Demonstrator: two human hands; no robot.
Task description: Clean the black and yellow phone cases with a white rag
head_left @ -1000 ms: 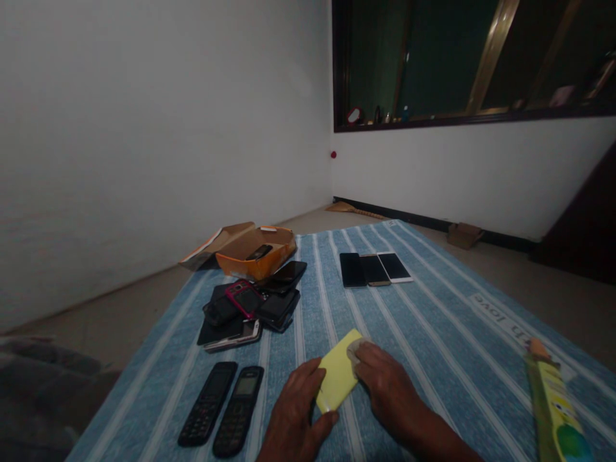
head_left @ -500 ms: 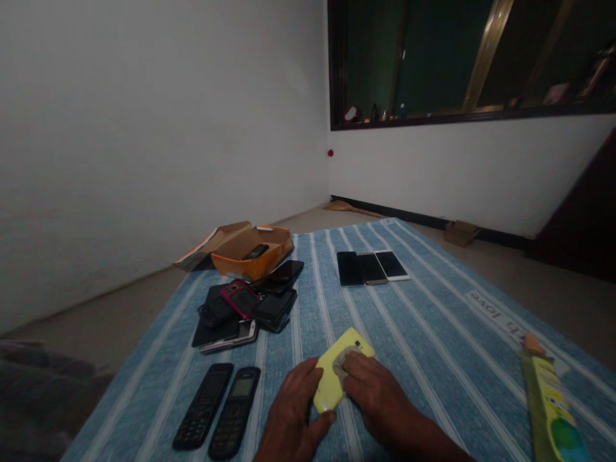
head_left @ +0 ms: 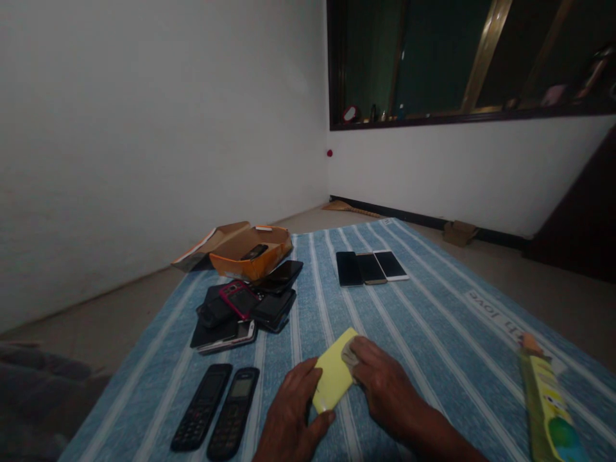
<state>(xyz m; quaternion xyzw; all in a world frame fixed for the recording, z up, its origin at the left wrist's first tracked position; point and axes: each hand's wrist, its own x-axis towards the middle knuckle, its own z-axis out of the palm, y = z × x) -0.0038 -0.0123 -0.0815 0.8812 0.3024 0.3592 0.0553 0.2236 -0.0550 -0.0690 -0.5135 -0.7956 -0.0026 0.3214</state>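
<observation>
A yellow-backed phone (head_left: 333, 373) lies tilted on the striped cloth, its back facing up. My left hand (head_left: 294, 410) grips its near left edge between thumb and fingers. Pinched in the fingers of my right hand (head_left: 380, 372) is a small greyish cloth (head_left: 350, 356), pressed against the phone's upper right part. That corner of the phone is hidden under the cloth and fingers. To the left of my left hand lie two black keypad phones (head_left: 202, 407) side by side.
A heap of phones (head_left: 235, 308) sits at the left, before an open orange box (head_left: 250, 256) holding a phone. Three smartphones (head_left: 370, 267) lie in a row further back. A yellow packet (head_left: 551, 404) is at the right on the blue striped cloth (head_left: 433, 359).
My right hand has slid the cloth right and slightly up, toward the phone's right edge. The left hand keeps its hold, and the phone stays in place.
</observation>
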